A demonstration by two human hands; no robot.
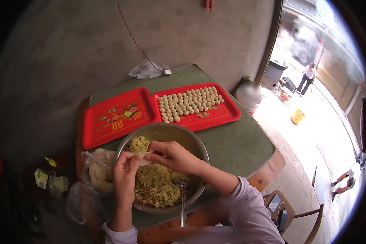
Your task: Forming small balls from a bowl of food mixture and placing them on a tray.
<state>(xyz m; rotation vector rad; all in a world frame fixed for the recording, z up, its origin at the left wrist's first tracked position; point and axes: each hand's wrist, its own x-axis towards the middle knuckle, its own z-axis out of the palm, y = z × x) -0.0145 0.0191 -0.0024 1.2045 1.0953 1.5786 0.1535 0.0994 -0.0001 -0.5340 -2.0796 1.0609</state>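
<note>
Over a large metal bowl (203,146), my left hand (126,167) and my right hand (170,157) pinch a pale dumpling wrapper (145,159) between their thumbs and fingers. The wrapper looks folded; whether it holds filling is hidden. Chopped filling (158,186) with green and orange bits lies in the bowl, and a metal spoon (183,207) leans on the near rim. Beside the bowl, close to my left wrist, a clear plastic bag (88,161) contains pale rounds of dough (99,175).
Rows of small dumplings (186,102) cover much of a red tray (228,113). A second red flowered tray (94,131) overlaps its left side. At right stands a chair (288,210) bearing a phone (274,202). Two people (308,76) are outside, near a steaming pot (274,71).
</note>
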